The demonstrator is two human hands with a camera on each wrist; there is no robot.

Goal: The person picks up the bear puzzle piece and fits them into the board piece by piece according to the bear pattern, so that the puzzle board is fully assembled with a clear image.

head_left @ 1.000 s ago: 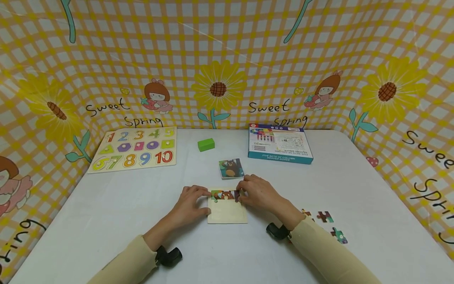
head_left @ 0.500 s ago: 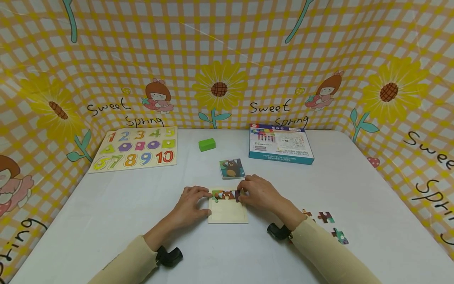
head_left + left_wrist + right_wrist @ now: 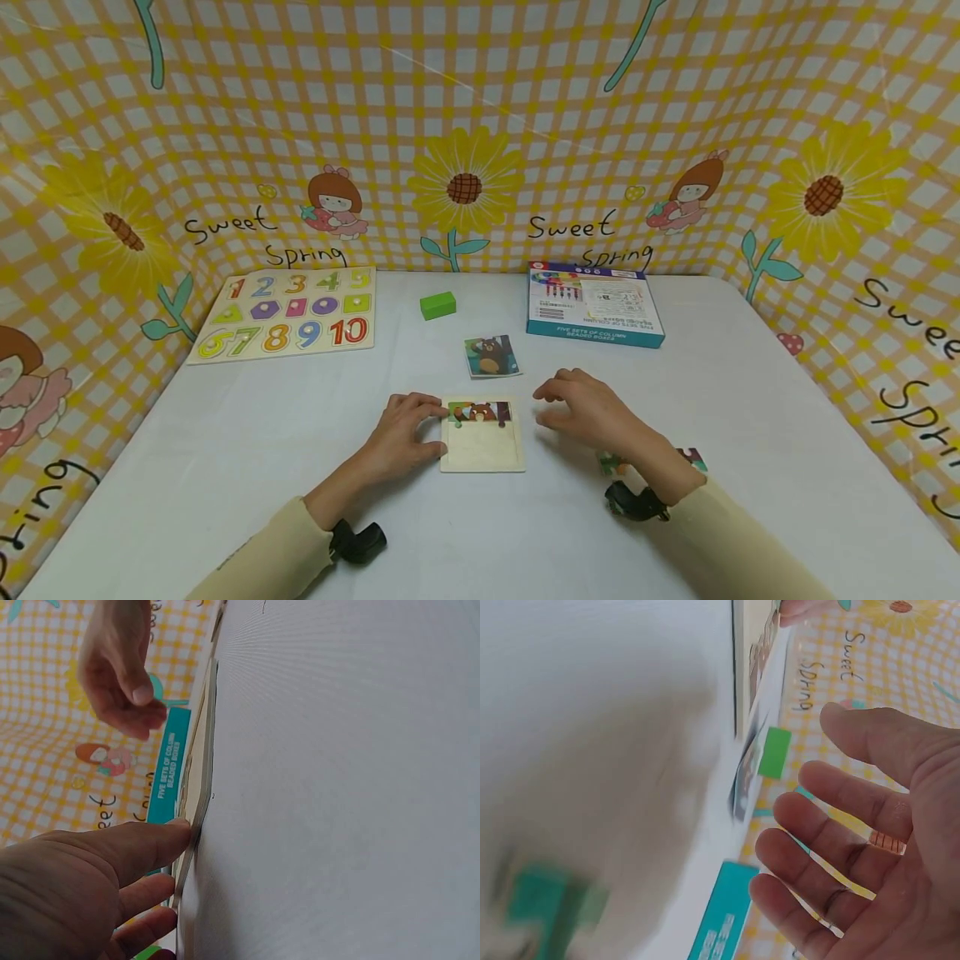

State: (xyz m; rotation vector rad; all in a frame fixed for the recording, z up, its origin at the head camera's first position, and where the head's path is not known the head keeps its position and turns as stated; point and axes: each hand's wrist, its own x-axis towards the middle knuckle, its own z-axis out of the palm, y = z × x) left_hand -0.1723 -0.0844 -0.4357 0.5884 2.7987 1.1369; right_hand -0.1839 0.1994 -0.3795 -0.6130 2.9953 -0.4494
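Observation:
A square wooden puzzle board [image 3: 483, 450] lies flat on the white table. Along its far side sits a row of jigsaw pieces [image 3: 478, 412] showing a brown bear's head; bare wood fills the rest. My left hand [image 3: 401, 433] rests against the board's left edge, thumb and fingertips touching it with fingers fairly straight. Off to the right of the board, my right hand [image 3: 588, 408] hovers above the table, holding nothing, its fingers relaxed and apart in the right wrist view. Loose jigsaw pieces [image 3: 692, 458] lie beneath and beyond the right forearm, which partly hides them.
Behind the board lies a bear picture card [image 3: 491, 356]. Farther back are a green block [image 3: 437, 306], a number-and-shape board [image 3: 285, 317] at left and a teal-sided flat box [image 3: 592, 304] at right. A checkered cloth [image 3: 465, 100] rises around the table.
My right hand has let go of the board's far right corner and moved right, its forearm now covering some loose pieces. The left hand stays at the left edge.

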